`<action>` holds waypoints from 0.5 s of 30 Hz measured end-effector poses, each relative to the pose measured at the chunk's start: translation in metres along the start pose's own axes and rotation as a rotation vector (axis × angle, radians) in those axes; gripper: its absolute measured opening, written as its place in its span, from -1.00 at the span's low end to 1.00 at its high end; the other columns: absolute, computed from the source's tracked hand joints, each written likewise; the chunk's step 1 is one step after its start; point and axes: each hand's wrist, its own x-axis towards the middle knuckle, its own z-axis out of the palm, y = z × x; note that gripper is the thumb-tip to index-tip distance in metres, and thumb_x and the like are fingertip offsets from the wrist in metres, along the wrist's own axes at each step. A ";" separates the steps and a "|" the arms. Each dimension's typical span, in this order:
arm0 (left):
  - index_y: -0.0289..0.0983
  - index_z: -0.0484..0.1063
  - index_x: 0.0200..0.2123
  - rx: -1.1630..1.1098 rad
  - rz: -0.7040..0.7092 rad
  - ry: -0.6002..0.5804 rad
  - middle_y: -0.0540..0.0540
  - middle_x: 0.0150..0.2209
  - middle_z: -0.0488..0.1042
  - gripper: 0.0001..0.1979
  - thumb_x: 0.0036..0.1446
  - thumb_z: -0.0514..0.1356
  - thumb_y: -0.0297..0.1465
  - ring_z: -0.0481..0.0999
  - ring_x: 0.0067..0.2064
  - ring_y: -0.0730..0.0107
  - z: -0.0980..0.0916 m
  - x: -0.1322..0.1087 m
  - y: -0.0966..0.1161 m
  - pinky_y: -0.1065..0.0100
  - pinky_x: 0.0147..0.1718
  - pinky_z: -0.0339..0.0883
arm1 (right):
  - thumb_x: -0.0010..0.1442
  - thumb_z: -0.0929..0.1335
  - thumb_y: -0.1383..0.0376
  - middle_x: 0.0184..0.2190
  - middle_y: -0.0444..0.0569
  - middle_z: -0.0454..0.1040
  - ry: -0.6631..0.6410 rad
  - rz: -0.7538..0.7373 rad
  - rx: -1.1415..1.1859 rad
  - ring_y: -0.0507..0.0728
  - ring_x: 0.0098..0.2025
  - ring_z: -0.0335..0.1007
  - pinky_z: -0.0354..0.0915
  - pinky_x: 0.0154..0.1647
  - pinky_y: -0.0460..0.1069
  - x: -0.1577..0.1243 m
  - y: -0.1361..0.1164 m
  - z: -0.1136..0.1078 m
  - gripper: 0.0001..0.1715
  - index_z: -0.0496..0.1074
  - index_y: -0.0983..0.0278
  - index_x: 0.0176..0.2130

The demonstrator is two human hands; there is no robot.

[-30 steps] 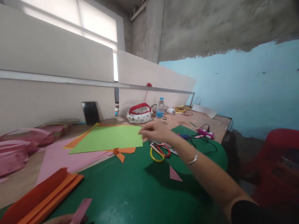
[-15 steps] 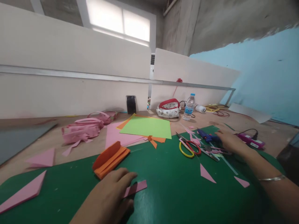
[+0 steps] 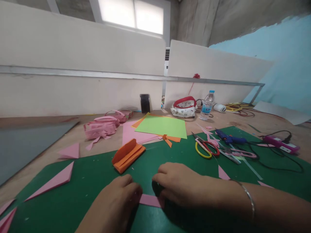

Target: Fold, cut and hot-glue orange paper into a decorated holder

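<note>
Pink strip (image 3: 150, 200), orange folded paper (image 3: 128, 157) and scissors (image 3: 204, 143) beyond

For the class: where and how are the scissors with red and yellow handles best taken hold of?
Probably by the yellow loop and red loop, from the person's side: both loops lie nearer the person, while the blades point away.

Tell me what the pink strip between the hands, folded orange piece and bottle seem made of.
Pink strip: probably matte paper, thin and flat. Folded orange piece: likely matte paper or card, showing creases. Bottle: apparently glossy plastic, clear walls.
</note>
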 end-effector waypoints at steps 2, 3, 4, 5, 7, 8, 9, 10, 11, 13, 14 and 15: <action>-0.23 0.41 -0.43 -0.022 -0.010 -0.064 -0.08 -0.36 0.39 -0.67 0.21 -0.12 -0.40 0.40 -0.32 0.29 -0.001 0.001 -0.002 0.30 -0.37 0.21 | 0.14 0.32 0.27 -0.40 -0.04 0.39 0.021 0.001 -0.034 0.08 -0.37 0.27 0.08 -0.47 -0.07 0.004 0.003 0.015 -0.86 0.41 0.31 -0.35; -0.23 0.41 -0.41 -0.013 -0.008 -0.095 -0.09 -0.34 0.39 -0.67 0.21 -0.13 -0.41 0.39 -0.30 0.28 -0.002 0.001 -0.003 0.29 -0.35 0.20 | 0.13 0.32 0.29 -0.41 -0.06 0.38 0.043 0.001 -0.051 0.07 -0.40 0.25 0.05 -0.48 -0.06 0.004 0.004 0.021 -0.88 0.40 0.30 -0.38; -0.24 0.40 -0.42 -0.001 -0.005 -0.101 -0.09 -0.33 0.39 -0.67 0.20 -0.13 -0.43 0.39 -0.29 0.26 -0.003 0.002 -0.003 0.28 -0.34 0.19 | 0.13 0.32 0.30 -0.42 -0.07 0.37 0.063 -0.003 -0.062 0.06 -0.41 0.23 0.03 -0.48 -0.05 0.002 0.005 0.025 -0.90 0.40 0.29 -0.41; -0.24 0.39 -0.44 0.017 -0.002 -0.100 -0.09 -0.34 0.39 -0.68 0.19 -0.12 -0.44 0.38 -0.30 0.25 -0.004 0.001 -0.002 0.27 -0.35 0.18 | 0.12 0.32 0.31 -0.43 -0.09 0.37 0.081 -0.008 -0.064 0.06 -0.41 0.22 0.02 -0.47 -0.04 0.000 0.005 0.027 -0.90 0.39 0.28 -0.42; -0.25 0.36 -0.50 0.057 -0.001 -0.091 -0.09 -0.38 0.39 -0.70 0.17 -0.10 -0.46 0.36 -0.33 0.25 -0.006 0.001 0.001 0.28 -0.38 0.16 | 0.13 0.31 0.32 -0.44 -0.10 0.36 0.112 -0.006 -0.046 0.06 -0.41 0.21 0.01 -0.45 -0.04 -0.006 0.003 0.029 -0.90 0.39 0.26 -0.42; -0.25 0.35 -0.51 0.076 -0.008 -0.088 -0.08 -0.39 0.39 -0.71 0.16 -0.08 -0.47 0.36 -0.35 0.25 -0.007 0.000 0.003 0.27 -0.40 0.14 | 0.14 0.29 0.32 -0.44 -0.11 0.36 0.124 -0.004 -0.028 0.05 -0.40 0.21 0.00 -0.45 -0.04 -0.008 0.001 0.028 -0.88 0.39 0.26 -0.41; -0.24 0.35 -0.52 0.098 -0.017 -0.082 -0.08 -0.40 0.40 -0.73 0.15 -0.07 -0.49 0.35 -0.36 0.25 -0.007 0.000 0.005 0.27 -0.41 0.13 | 0.16 0.27 0.34 -0.44 -0.11 0.36 0.132 -0.008 -0.004 0.05 -0.41 0.20 0.00 -0.45 -0.05 -0.010 -0.001 0.027 -0.86 0.40 0.25 -0.40; -0.24 0.36 -0.52 0.119 -0.022 -0.080 -0.08 -0.40 0.40 -0.74 0.12 -0.05 -0.51 0.35 -0.37 0.24 -0.007 -0.001 0.008 0.26 -0.41 0.12 | 0.17 0.25 0.36 -0.44 -0.12 0.36 0.134 -0.023 0.020 0.03 -0.41 0.20 0.00 -0.45 -0.05 -0.011 -0.003 0.026 -0.84 0.41 0.25 -0.40; -0.24 0.37 -0.51 0.143 -0.022 -0.080 -0.08 -0.40 0.41 -0.75 0.09 -0.04 -0.54 0.36 -0.37 0.23 -0.006 -0.002 0.010 0.26 -0.41 0.11 | 0.18 0.24 0.37 -0.43 -0.13 0.36 0.130 -0.044 0.038 0.02 -0.42 0.19 0.00 -0.46 -0.06 -0.012 -0.004 0.025 -0.82 0.41 0.25 -0.40; -0.23 0.40 -0.48 0.187 -0.020 -0.087 -0.09 -0.39 0.43 -0.76 0.02 -0.01 -0.58 0.37 -0.36 0.21 -0.005 -0.005 0.013 0.24 -0.41 0.11 | 0.15 0.26 0.37 -0.41 -0.13 0.37 0.102 -0.083 0.060 0.01 -0.42 0.18 -0.02 -0.48 -0.07 -0.012 -0.007 0.022 -0.83 0.43 0.24 -0.39; -0.22 0.42 -0.47 0.204 -0.011 -0.088 -0.09 -0.38 0.44 -0.76 0.01 0.00 -0.59 0.37 -0.36 0.21 -0.004 -0.007 0.013 0.24 -0.41 0.11 | 0.14 0.27 0.36 -0.41 -0.13 0.37 0.080 -0.087 0.063 0.01 -0.43 0.18 -0.03 -0.50 -0.07 -0.012 -0.007 0.021 -0.86 0.43 0.24 -0.39; -0.22 0.42 -0.46 0.216 -0.003 -0.089 -0.09 -0.38 0.44 -0.76 0.00 0.01 -0.59 0.38 -0.36 0.21 -0.002 -0.009 0.014 0.24 -0.41 0.12 | 0.11 0.30 0.36 -0.40 -0.12 0.37 0.053 -0.081 0.064 0.02 -0.43 0.18 -0.04 -0.52 -0.07 -0.011 -0.008 0.020 -0.89 0.44 0.24 -0.38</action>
